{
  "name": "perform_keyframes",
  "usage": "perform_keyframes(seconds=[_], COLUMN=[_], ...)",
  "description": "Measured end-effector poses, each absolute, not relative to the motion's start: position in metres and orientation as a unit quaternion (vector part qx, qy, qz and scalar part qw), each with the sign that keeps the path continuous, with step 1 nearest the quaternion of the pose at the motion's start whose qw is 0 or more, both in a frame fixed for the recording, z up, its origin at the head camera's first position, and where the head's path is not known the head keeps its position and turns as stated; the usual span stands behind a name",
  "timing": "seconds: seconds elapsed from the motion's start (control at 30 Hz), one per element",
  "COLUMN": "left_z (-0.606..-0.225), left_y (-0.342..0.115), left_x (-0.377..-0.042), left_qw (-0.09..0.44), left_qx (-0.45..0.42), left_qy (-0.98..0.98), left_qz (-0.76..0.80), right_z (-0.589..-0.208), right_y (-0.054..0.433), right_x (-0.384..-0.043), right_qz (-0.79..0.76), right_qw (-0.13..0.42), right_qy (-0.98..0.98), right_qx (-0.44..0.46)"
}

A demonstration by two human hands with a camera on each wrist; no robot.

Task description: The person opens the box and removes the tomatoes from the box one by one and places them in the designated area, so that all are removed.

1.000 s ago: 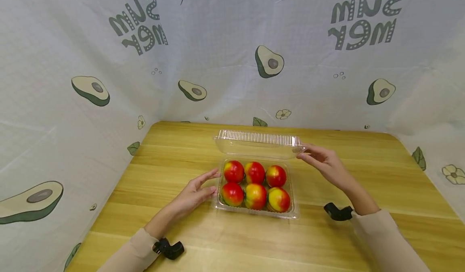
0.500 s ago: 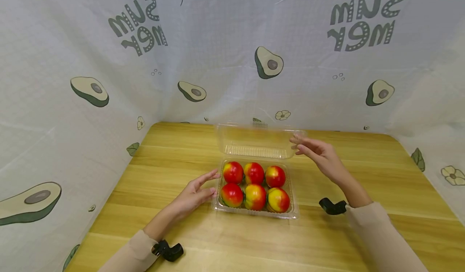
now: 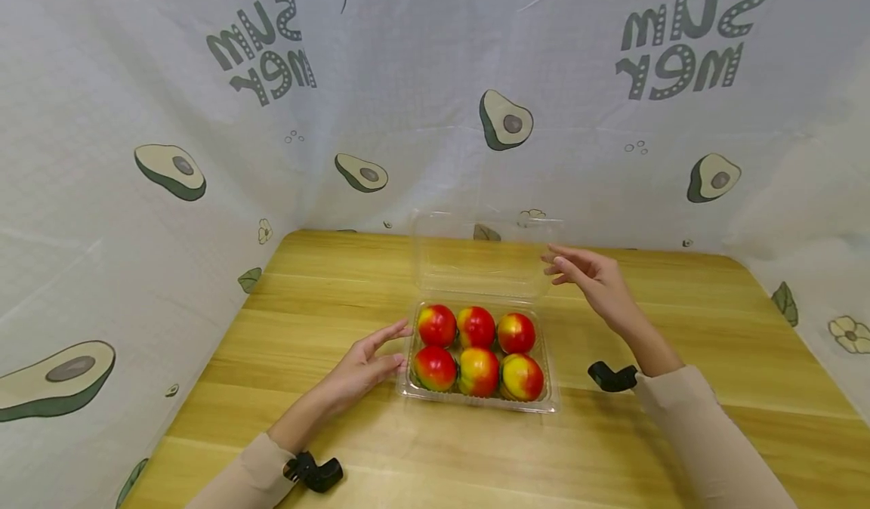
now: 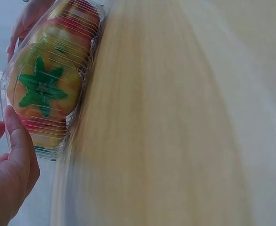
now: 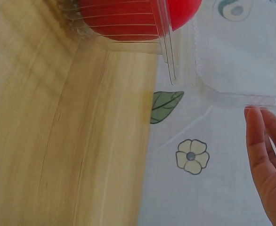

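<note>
A clear plastic clamshell box (image 3: 484,402) sits on the wooden table, holding several round red-and-yellow fruits (image 3: 478,371) in two rows. Its clear lid (image 3: 469,275) stands nearly upright at the back. My left hand (image 3: 356,373) is at the box's left side with extended fingers, the fingertips against the wall. Through that wall in the left wrist view, one fruit (image 4: 58,89) shows a green star-shaped leaf. My right hand (image 3: 601,279) is at the lid's right edge, fingers loosely extended. In the right wrist view its fingertips (image 5: 252,113) meet the lid's rim.
The wooden tabletop (image 3: 326,282) extends around the box. Behind and beside it hangs a white curtain (image 3: 421,63) printed with avocados, leaves, flowers and lettering. A black camera mount is worn on each wrist, the left one (image 3: 314,471) near the front.
The lid has swung up and back, from tilting over the back of the box to nearly upright. My right hand has moved up and slightly left with it. My left hand has stayed in place.
</note>
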State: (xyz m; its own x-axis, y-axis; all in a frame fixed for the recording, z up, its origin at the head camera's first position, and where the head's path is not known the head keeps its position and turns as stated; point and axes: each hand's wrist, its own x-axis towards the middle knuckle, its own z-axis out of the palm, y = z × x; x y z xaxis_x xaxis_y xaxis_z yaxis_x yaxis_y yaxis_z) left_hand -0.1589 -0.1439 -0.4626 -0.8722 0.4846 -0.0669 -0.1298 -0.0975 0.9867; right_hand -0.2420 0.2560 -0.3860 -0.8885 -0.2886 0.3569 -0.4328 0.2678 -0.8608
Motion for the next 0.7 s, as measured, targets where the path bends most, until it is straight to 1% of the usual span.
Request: perform_keyframes(seconds=[0.3, 0.7], left_z=[-0.462, -0.459], left_y=[-0.143, -0.143], left_x=[-0.159, -0.157], left_qw=[0.209, 0.212], left_qx=[0.135, 0.12], left_qy=[0.644, 0.645], left_qz=[0.723, 0.724], right_z=[-0.386, -0.387], right_y=[0.255, 0.253], right_x=[-0.249, -0.257], right_qz=[0.576, 0.59], right_qw=[0.079, 0.067], right_qy=[-0.782, -0.78], right_qx=[0.222, 0.199])
